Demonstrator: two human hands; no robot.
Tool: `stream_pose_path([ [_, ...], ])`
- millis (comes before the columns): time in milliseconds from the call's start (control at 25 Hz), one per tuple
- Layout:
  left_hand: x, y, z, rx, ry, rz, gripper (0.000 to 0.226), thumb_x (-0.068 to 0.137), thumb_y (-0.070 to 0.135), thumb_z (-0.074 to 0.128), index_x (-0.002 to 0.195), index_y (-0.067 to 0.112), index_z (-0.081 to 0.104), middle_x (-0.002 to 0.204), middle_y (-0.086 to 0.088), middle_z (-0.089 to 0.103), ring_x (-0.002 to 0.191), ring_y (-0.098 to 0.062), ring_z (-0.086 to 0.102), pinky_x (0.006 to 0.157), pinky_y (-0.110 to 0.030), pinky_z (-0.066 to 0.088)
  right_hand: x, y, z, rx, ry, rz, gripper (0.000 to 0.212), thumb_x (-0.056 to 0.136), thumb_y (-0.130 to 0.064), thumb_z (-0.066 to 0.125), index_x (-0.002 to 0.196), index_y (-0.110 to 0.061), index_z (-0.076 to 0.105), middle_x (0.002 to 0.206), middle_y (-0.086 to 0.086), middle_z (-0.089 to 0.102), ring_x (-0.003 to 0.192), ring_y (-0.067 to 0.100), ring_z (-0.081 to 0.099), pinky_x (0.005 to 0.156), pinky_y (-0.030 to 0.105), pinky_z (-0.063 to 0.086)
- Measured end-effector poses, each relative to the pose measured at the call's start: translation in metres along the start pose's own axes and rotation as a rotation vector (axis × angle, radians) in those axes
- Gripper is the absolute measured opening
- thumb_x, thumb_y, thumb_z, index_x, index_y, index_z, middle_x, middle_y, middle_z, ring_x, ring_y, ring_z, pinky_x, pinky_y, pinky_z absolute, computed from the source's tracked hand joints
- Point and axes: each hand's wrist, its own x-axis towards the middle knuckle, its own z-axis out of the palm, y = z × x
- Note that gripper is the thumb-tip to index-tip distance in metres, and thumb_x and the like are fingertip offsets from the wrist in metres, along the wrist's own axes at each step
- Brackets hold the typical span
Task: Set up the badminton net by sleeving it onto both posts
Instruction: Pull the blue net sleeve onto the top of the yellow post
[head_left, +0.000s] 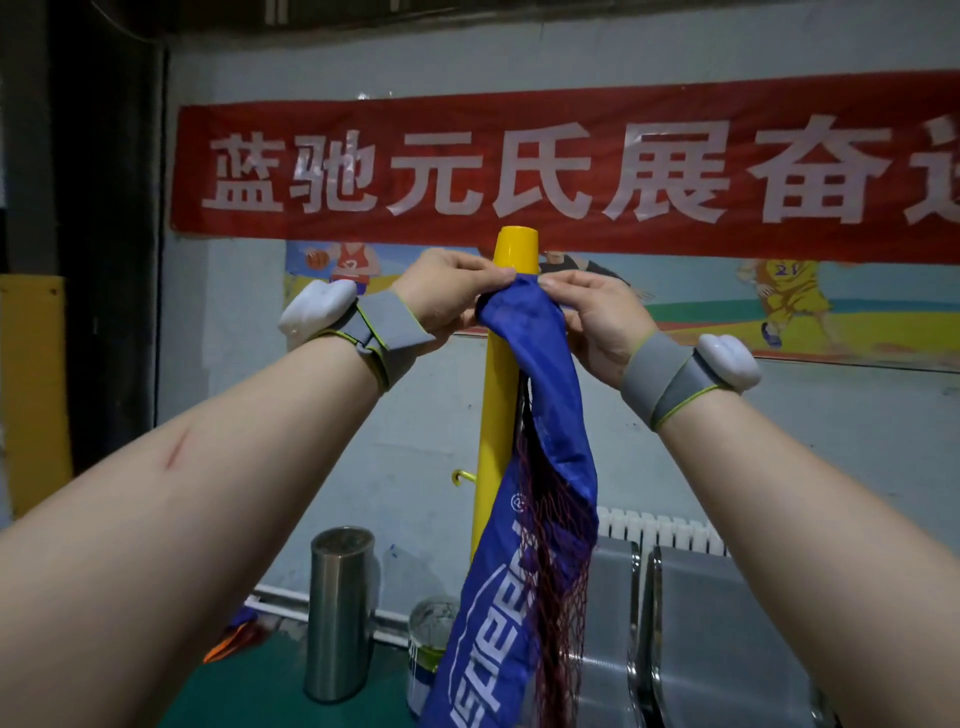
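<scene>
A yellow post (496, 415) stands upright in front of me, its capped top just above my hands. The badminton net's blue sleeve band (535, 332), with white lettering and dark red mesh (558, 571) bunched beside it, hangs down along the post's right side. My left hand (449, 291) pinches the top edge of the blue sleeve from the left, just below the post's top. From the right, my right hand (592, 312) pinches the same edge. Both wrists wear grey straps with white devices.
A steel flask (337, 613) and a glass jar (428, 639) stand on a green surface (249, 691) at lower left. Grey metal seats (727, 634) and a white radiator (660, 530) sit lower right. A small yellow hook (462, 477) juts from the post. A red banner (519, 171) hangs on the wall behind.
</scene>
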Motion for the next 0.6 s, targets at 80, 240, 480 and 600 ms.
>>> stream_pose_path([
  [80,0.013,0.005,0.003,0.016,0.072,0.067,0.018,0.089,0.006,0.057,0.072,0.004,0.058,0.071,-0.009,0.056,0.050,-0.004,0.058,0.053,-0.015,0.052,0.015,-0.004,0.003,-0.016,0.037,-0.057,0.025,0.092,-0.006,0.052,0.069,-0.015,0.054,0.062,0.000,0.056,0.042,0.004,0.052,0.040,0.015,0.039],
  [240,0.040,0.018,0.003,0.064,0.182,0.161,0.025,0.088,0.008,0.059,0.063,0.008,0.058,0.064,-0.007,0.057,0.058,-0.010,0.057,0.061,-0.022,0.053,0.041,-0.014,0.007,-0.097,0.109,-0.176,0.024,0.092,-0.007,0.053,0.070,-0.015,0.055,0.065,0.002,0.054,0.043,0.002,0.053,0.041,0.015,0.041],
  [480,0.070,0.024,0.010,0.154,0.291,0.090,0.017,0.086,0.011,0.062,0.071,0.003,0.062,0.071,-0.010,0.058,0.070,-0.020,0.058,0.060,-0.025,0.054,0.071,-0.018,0.001,-0.134,0.194,-0.137,0.021,0.085,-0.002,0.060,0.066,-0.011,0.062,0.070,0.008,0.062,0.065,0.018,0.059,0.064,0.026,0.053],
  [600,0.074,0.029,0.012,0.102,0.349,-0.040,0.009,0.086,0.006,0.061,0.080,0.001,0.057,0.068,-0.007,0.056,0.064,-0.017,0.057,0.052,-0.022,0.053,0.080,-0.019,0.001,-0.101,0.157,-0.049,0.015,0.078,0.007,0.060,0.068,-0.003,0.065,0.070,0.012,0.063,0.066,0.025,0.060,0.063,0.030,0.052],
])
